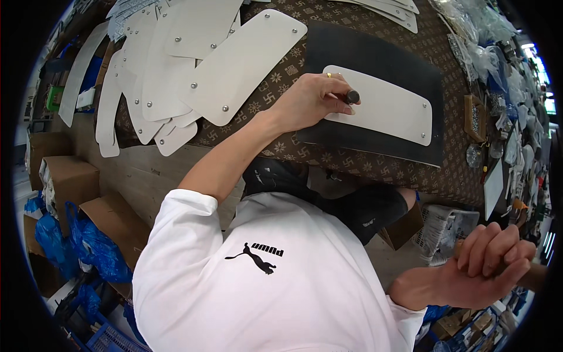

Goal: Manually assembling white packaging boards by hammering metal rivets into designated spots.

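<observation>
My left hand (316,102) is closed around a dark rod-like tool (352,97) whose round end points up; its lower end is hidden. This hand is over the left end of a white panel (387,105) with rounded corners. Two shiny round studs show at the panel's right end. Beneath the panel lies a black mat (363,47) on the table. At the lower right my right hand (484,267) is raised, its fingers wrapped around a brown handle (532,277) that runs off toward the picture's dark rim. What the handle belongs to is out of sight.
A patterned brown cloth covers the table (275,88). White panels (234,70) with studs overlap at the left, some over the edge. A small wooden tray (474,117) and plastic bags stand at the right. Cardboard boxes (70,182) and blue bags (105,246) are at the lower left.
</observation>
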`<state>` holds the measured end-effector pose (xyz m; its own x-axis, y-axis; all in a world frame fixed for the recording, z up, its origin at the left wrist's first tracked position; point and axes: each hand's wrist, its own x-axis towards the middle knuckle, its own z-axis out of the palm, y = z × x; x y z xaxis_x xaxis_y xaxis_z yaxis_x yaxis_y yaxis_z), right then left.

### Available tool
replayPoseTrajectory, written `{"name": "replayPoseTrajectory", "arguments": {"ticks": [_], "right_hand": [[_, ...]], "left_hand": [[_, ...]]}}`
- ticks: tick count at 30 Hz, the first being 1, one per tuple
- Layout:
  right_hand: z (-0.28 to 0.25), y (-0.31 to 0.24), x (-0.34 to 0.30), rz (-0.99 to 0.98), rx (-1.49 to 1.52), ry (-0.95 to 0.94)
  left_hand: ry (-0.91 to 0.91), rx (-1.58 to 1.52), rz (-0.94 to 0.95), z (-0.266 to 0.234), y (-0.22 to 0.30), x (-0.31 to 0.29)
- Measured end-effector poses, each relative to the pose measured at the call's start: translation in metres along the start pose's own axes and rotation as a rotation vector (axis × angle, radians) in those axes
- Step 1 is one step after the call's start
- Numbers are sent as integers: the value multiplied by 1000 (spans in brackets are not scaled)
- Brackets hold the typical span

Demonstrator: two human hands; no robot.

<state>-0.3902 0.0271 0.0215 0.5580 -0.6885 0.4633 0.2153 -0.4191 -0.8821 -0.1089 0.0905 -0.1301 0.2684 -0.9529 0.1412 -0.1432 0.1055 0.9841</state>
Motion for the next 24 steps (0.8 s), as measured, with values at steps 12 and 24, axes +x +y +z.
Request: {"name": "replayPoseTrajectory", "arguments": {"ticks": [12,24], "right_hand": [[-26,47,-45,716,-252,182],[-85,45,-48,723,-141,559]], "left_hand": [[-51,62,138,34,8,60],[-131,-19,76,144,-22,190]]}}
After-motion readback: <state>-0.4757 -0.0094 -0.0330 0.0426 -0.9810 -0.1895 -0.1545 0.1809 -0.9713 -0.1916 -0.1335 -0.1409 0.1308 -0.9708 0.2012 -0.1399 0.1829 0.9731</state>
